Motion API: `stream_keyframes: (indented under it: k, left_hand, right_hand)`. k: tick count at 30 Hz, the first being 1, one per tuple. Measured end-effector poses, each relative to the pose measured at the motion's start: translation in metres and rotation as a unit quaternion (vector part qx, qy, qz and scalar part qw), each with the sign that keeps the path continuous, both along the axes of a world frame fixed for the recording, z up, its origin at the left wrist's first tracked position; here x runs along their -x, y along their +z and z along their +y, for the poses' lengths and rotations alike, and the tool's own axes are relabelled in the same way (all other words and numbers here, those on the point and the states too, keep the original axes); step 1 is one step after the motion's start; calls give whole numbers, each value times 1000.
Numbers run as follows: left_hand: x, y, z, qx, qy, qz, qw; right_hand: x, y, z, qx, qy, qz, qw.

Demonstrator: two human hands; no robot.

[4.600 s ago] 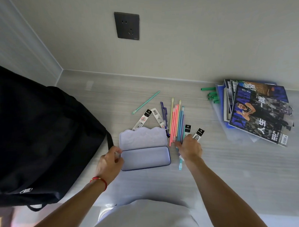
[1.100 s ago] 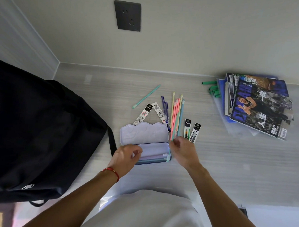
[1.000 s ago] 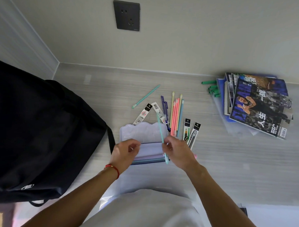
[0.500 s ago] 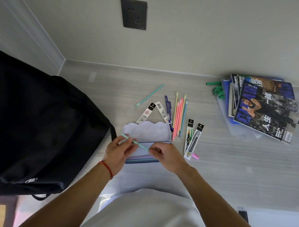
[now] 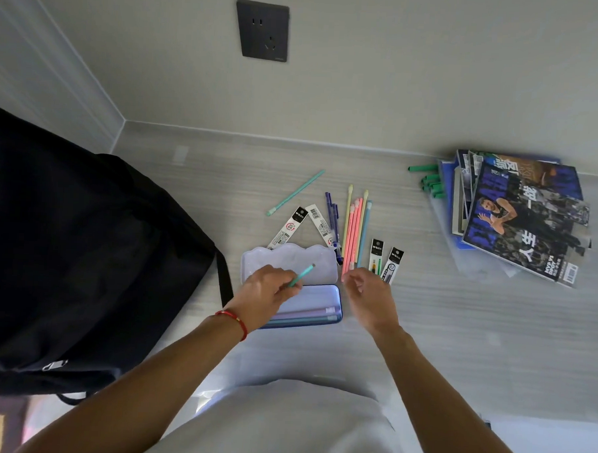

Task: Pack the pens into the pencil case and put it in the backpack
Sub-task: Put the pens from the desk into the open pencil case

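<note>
The lilac pencil case [image 5: 322, 297] lies open on the desk, its scalloped lid [image 5: 291, 258] flat behind it, with a few pens lying along its front edge. My left hand [image 5: 265, 293] pinches a mint-green pen [image 5: 302, 275] over the case, tip pointing up-right. My right hand [image 5: 366, 294] hovers just right of the case with fingers loosely curled and nothing in it, close to the near ends of a row of pastel pens [image 5: 354, 228]. The black backpack [image 5: 77, 257] stands at the left, touching the case's left side.
Another mint pen [image 5: 295, 192], dark blue pens [image 5: 332, 214] and several packaged refills [image 5: 387, 261] lie behind and beside the case. A stack of magazines [image 5: 520, 215] with green markers [image 5: 429, 184] sits at the back right. A wall socket [image 5: 261, 30] is above.
The mint-green pen passed from my right hand to my left hand, which now holds it alone over the case. My right hand let go and moved right toward the pen row.
</note>
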State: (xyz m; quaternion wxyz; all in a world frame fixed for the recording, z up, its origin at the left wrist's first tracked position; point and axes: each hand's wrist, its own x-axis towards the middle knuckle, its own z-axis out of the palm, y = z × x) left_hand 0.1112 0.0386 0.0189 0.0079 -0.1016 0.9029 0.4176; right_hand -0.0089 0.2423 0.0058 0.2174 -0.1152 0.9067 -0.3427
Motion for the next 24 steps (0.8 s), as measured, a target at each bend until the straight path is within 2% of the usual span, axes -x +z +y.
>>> stream_keyframes:
  k: [4, 6, 9, 17, 21, 24]
  left_hand:
    - [1, -18, 11, 113, -36, -15, 993]
    - [0, -24, 12, 146, -44, -66, 986]
    - [-6, -31, 8, 138, -49, -116, 982]
    - [-29, -39, 8, 167, -40, -72, 982]
    - [-34, -36, 6, 171, -36, -87, 981]
    - [-36, -34, 6, 183, -53, -98, 977]
  right_hand:
    - [11, -4, 6, -25, -44, -8, 999]
    - [16, -7, 6, -40, -57, -7, 998]
    - [25, -10, 6, -54, -75, -14, 996]
    - [54, -20, -6, -134, -78, -21, 988]
    - [58, -22, -13, -174, -72, -30, 982]
    - [60, -23, -11, -148, -91, -57, 983]
